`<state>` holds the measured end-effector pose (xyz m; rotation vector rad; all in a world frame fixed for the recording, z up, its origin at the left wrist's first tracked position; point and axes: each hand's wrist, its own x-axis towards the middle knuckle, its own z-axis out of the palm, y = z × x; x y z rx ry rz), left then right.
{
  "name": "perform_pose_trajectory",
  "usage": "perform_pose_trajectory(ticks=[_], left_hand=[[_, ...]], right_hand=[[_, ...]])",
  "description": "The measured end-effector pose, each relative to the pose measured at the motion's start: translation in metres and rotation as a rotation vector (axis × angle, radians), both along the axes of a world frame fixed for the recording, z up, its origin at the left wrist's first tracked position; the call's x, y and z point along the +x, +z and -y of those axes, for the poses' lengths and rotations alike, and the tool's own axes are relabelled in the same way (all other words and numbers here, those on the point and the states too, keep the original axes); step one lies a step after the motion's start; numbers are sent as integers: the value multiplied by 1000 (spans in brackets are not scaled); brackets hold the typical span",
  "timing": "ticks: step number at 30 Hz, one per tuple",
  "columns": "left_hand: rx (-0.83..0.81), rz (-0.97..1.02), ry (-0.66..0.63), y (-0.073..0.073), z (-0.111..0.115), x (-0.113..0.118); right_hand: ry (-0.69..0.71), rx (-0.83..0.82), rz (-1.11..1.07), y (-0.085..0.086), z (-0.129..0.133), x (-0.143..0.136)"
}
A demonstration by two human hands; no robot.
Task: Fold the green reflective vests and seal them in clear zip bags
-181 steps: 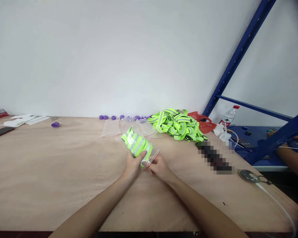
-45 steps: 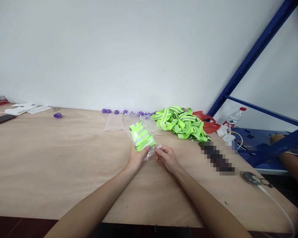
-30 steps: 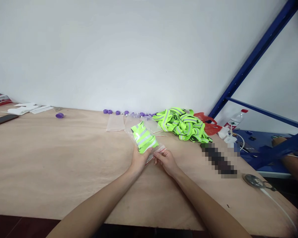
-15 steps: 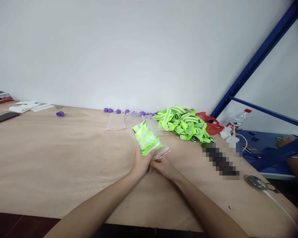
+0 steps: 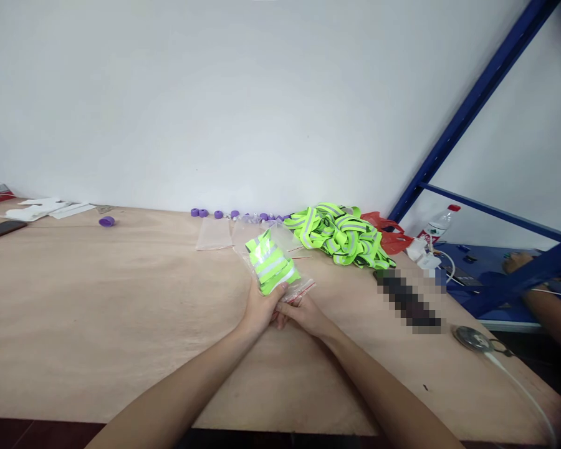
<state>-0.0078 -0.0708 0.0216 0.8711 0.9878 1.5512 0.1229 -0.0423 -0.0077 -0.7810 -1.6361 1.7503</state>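
A clear zip-lock bag [image 5: 300, 289] with a red strip along its mouth is held above the table. Inside it lies a folded neon-green reflective strap [image 5: 272, 264] with silvery bands. My left hand [image 5: 262, 305] grips the bag's lower left, thumb pressed over the strap. My right hand [image 5: 303, 313] is closed at the bag's mouth, its fingers pinching the edge close against my left hand. Some fingertips of both hands are hidden beneath the bag. Beyond it sits a heap of loose green reflective straps [image 5: 341, 234].
Flat clear bags [image 5: 214, 234] and several purple rolls [image 5: 218, 214] lie along the wall. Right of the heap are a red plastic bag [image 5: 387, 234], a bottle [image 5: 442, 223], and a round corded device [image 5: 474, 340]. Another person's arm [image 5: 542, 305] shows behind the blue frame [image 5: 472, 118].
The view has shifted slightly, so the table items sit a little further left. Both hands keep the same hold on the bag.
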Motion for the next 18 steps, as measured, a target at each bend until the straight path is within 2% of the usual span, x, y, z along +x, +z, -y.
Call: perform_pose_trajectory(ticks=[2,5,8,11,16,18], left_hand=[[48,-47,36,1,-3,-11],[58,-113,102,-1,-6,-37],[27,-184,176,-6,-6,-74],[-8,-323,247,-7,-3,-119],[-60,-683,303,10,1,-199],[-89,-763,350,18,-3,-228]], right_hand=[[-24,-24,-33,1,-3,3],[-151,-91,-142,4,-8,9],[-260,-117,-190,4,-12,13],[-298,-115,-192,3,-15,14],[-293,-100,-185,2,-15,12],[-303,-95,-186,3,-14,12]])
